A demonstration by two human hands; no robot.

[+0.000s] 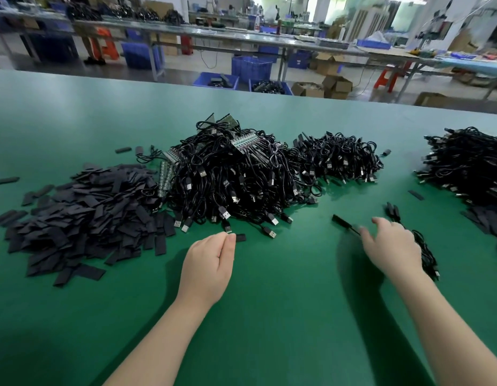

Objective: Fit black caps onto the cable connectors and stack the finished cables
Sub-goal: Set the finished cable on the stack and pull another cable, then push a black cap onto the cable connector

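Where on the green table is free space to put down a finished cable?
Bare table between the left hand and right hand, and along the far edge. Crowded: caps pile, cable heap, right stack.

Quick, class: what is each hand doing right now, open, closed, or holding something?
Left hand: closed, pinching a black cap at its fingertips.
Right hand: blurred, fingers spread over a cable; whether it grips cannot be told.

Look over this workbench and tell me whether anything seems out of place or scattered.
Mostly sorted piles, but a few black caps lie strayed on the green table, apart from the main cap pile; another lone cap sits near the right cable stack.
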